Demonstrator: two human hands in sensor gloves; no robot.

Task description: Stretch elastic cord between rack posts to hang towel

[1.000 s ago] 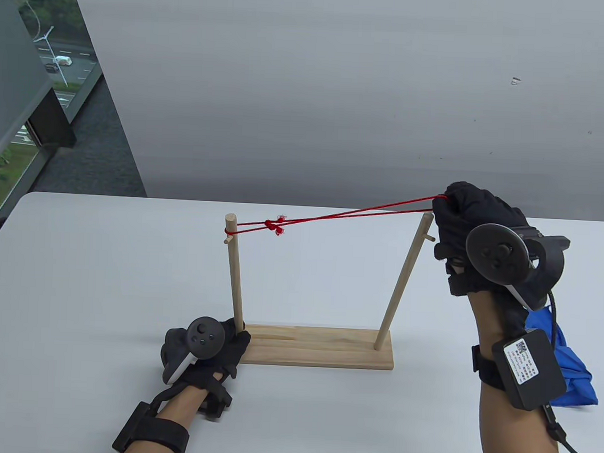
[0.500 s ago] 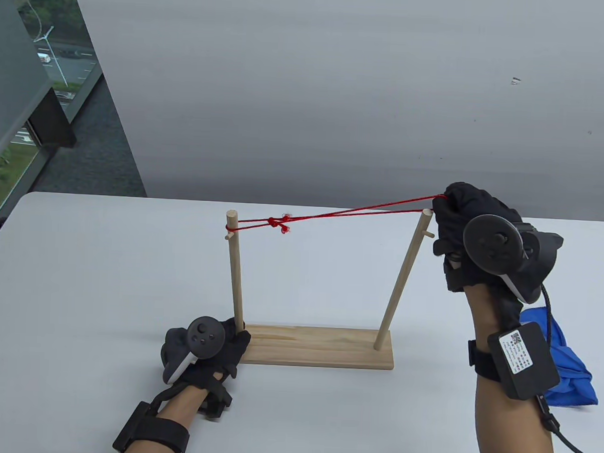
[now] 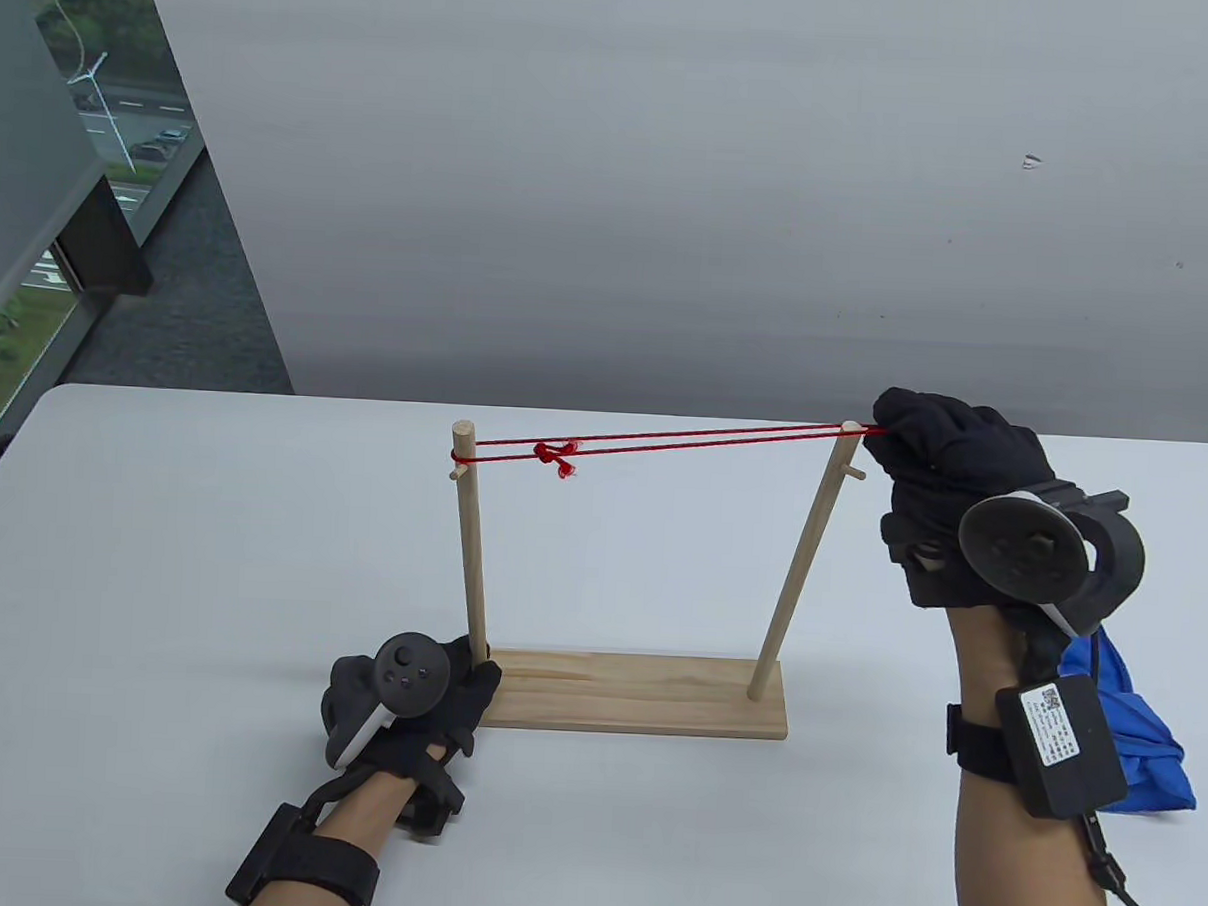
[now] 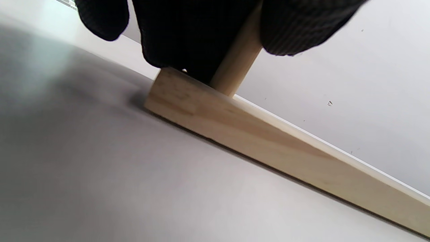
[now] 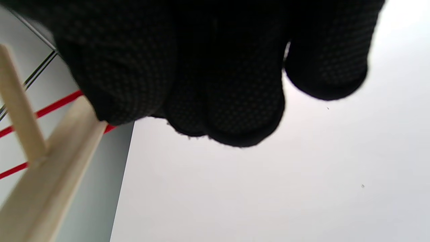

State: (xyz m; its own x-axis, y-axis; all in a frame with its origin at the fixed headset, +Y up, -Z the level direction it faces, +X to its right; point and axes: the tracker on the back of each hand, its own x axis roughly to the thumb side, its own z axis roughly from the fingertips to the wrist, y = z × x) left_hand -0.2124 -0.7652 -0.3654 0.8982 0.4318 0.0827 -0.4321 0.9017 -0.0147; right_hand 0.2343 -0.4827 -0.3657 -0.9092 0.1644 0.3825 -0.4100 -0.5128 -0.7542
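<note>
A wooden rack (image 3: 643, 695) with two upright posts stands on the white table. A red elastic cord (image 3: 684, 444) is looped around the left post (image 3: 469, 527) below its top, with a knot (image 3: 556, 455) near that end. My right hand (image 3: 948, 488) pinches the cord's other end, stretched to the top of the right post (image 3: 810, 552); both strands pass either side of the post top (image 5: 50, 161). My left hand (image 3: 408, 705) presses on the rack's base at the foot of the left post (image 4: 235, 64). A blue towel (image 3: 1142, 737) lies crumpled behind my right forearm.
The table's far edge meets a grey wall. A window and floor gap lie at the far left. Cables run from my right wrist unit (image 3: 1062, 738) off the bottom edge.
My right hand has come down and slightly right, lowering the stretched cord from above the right post to the level of its top. The left hand has not moved.
</note>
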